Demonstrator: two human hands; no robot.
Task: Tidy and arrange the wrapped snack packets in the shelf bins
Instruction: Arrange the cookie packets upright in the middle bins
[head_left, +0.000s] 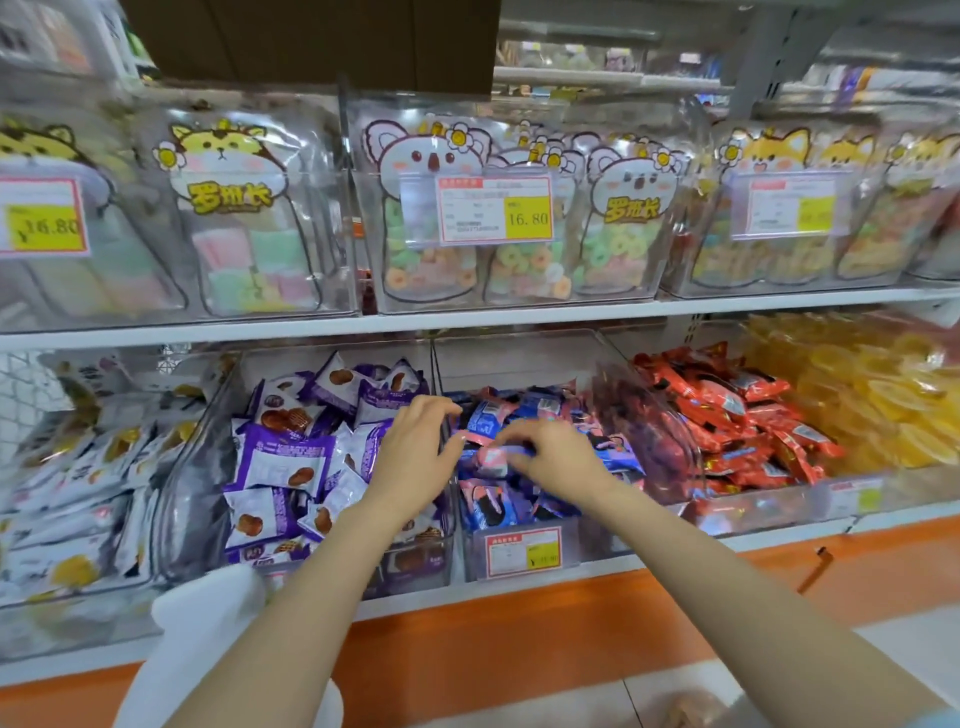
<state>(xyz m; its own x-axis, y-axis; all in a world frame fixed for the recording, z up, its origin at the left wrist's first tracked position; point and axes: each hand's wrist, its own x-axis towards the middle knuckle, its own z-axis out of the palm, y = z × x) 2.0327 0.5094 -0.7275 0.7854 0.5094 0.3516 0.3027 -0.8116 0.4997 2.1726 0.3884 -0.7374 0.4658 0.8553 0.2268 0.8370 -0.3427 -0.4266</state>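
Note:
Both my hands reach into the clear middle bin of blue and pink snack packets on the lower shelf. My right hand pinches a pink and blue packet lying on top of the pile. My left hand hovers over the bin's left wall with fingers curled and spread, its fingertips touching the same packet's left end. The bin to the left holds purple and white packets, heaped unevenly.
Red packets fill the bin to the right, yellow ones beyond. White packets lie at far left. The upper shelf carries clear bins of animal-print candy bags with price tags. An orange base runs below.

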